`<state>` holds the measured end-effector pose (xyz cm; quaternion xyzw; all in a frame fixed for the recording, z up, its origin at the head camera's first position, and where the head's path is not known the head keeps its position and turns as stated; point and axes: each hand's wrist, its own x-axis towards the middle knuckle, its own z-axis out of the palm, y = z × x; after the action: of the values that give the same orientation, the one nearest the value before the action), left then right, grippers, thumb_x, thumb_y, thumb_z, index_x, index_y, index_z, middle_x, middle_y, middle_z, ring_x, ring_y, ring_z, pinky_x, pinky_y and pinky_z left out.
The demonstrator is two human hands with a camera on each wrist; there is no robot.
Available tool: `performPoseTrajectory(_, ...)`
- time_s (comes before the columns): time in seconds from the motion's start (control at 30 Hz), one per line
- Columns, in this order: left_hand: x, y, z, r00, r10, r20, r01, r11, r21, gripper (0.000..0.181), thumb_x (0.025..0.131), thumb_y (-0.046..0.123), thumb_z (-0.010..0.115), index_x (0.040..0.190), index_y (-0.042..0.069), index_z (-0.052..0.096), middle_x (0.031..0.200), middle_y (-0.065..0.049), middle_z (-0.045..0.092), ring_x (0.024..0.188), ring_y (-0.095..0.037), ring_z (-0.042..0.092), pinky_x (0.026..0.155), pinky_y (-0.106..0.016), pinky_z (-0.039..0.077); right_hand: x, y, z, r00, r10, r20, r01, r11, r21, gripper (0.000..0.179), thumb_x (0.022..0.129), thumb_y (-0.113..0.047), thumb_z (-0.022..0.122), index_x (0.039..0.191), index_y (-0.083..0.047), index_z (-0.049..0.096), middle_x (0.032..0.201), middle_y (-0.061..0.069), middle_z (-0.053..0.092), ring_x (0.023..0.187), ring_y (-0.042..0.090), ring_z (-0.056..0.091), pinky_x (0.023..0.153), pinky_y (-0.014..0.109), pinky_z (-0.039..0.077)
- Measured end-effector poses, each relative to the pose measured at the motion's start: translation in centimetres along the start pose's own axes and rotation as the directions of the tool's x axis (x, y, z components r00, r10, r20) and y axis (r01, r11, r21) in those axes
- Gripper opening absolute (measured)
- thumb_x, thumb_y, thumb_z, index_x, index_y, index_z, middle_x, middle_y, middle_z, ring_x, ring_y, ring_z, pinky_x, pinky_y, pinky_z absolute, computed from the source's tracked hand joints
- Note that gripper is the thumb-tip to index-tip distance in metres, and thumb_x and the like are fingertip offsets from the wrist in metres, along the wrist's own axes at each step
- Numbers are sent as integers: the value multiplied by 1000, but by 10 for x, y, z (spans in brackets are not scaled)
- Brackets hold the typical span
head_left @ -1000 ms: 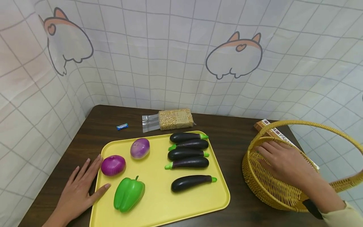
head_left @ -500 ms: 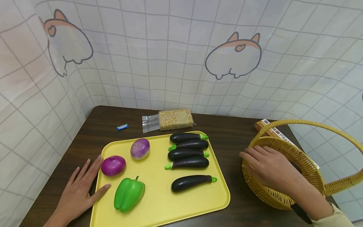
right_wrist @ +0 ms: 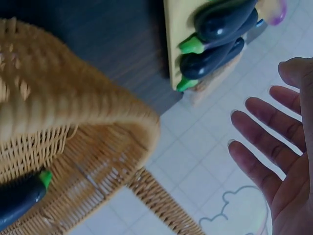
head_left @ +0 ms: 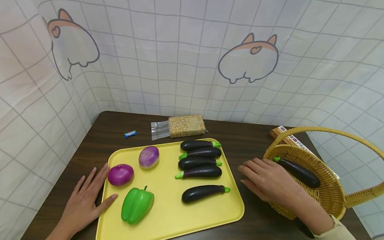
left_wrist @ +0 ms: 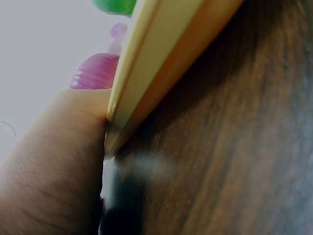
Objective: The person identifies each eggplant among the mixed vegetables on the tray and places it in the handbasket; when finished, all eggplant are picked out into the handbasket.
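My left hand (head_left: pixel 85 200) lies flat with spread fingers at the left edge of the yellow tray (head_left: pixel 168 213), its thumb over the rim near a green bell pepper (head_left: pixel 137 205). My right hand (head_left: pixel 267 180) is between the tray and the wicker basket (head_left: pixel 333 203), over the basket's left rim; the right wrist view shows its fingers extended and holding nothing. One eggplant (head_left: pixel 300 172) lies inside the basket. On the tray, several eggplants (head_left: pixel 201 171) lie in a stack of rows, with another eggplant (head_left: pixel 204 193) apart in front. A magenta onion (head_left: pixel 120 175) sits by my left fingertips.
A paler purple onion (head_left: pixel 149 157) is on the tray's back left. Behind the tray lie a bag of yellow kernels (head_left: pixel 186 126) and a small blue wrapped packet (head_left: pixel 130 134). A long box (head_left: pixel 291 136) stands behind the basket, whose tall handle (head_left: pixel 330 130) arches up.
My right hand has come out of the basket and moved left toward the tray, baring the eggplant inside the basket. My left hand has stayed in place.
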<state>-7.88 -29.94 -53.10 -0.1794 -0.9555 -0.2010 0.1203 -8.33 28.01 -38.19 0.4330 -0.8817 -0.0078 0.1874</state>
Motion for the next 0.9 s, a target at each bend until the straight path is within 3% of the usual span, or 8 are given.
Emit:
performPoseTrajectory(0.17, 0, 0, -1, 1000, 5, -2, -5, 1000, 1, 96, 95, 50, 75, 171, 21, 24, 174, -2, 25, 159, -36, 18, 127, -53, -1, 5, -7, 6, 1000, -10, -2, 10, 1000, 13, 44, 115, -41, 40, 125, -11, 71, 110, 2, 70, 96, 22, 67, 76, 42, 58)
performPoseTrajectory(0.37, 0, 0, 0, 1000, 9, -5, -8, 1000, 2, 96, 94, 49, 76, 171, 20, 24, 174, -2, 25, 159, -35, 17, 127, -52, -1, 12, -18, 13, 999, -40, 6, 40, 999, 27, 49, 115, -42, 33, 130, -10, 68, 112, 3, 69, 99, 24, 66, 80, 46, 59)
performPoseTrajectory(0.6, 0, 0, 0, 1000, 5, -3, -5, 1000, 2, 96, 95, 49, 76, 171, 20, 24, 174, -2, 25, 159, -35, 17, 127, -53, -1, 21, -26, 21, 998, -55, 19, 54, 997, 48, 37, 106, -35, 62, 134, -11, 67, 115, 2, 69, 102, 24, 67, 87, 45, 58)
performPoseTrajectory(0.8, 1, 1, -1, 1000, 5, 2, -5, 1000, 0, 96, 95, 49, 75, 171, 20, 24, 174, -3, 26, 159, -35, 17, 127, -53, -1, 28, -36, 29, 998, -56, -29, 59, 994, 87, 41, 113, -41, 46, 132, -11, 67, 117, 2, 70, 102, 22, 67, 86, 42, 58)
performPoseTrajectory(0.9, 1, 1, -1, 1000, 4, 2, -4, 1000, 0, 96, 95, 50, 75, 171, 20, 24, 174, -3, 26, 159, -35, 17, 127, -53, -2, 32, -42, 34, 998, -55, -30, 58, 992, 113, 37, 110, -39, 55, 133, -11, 67, 117, 0, 70, 100, 19, 67, 84, 40, 58)
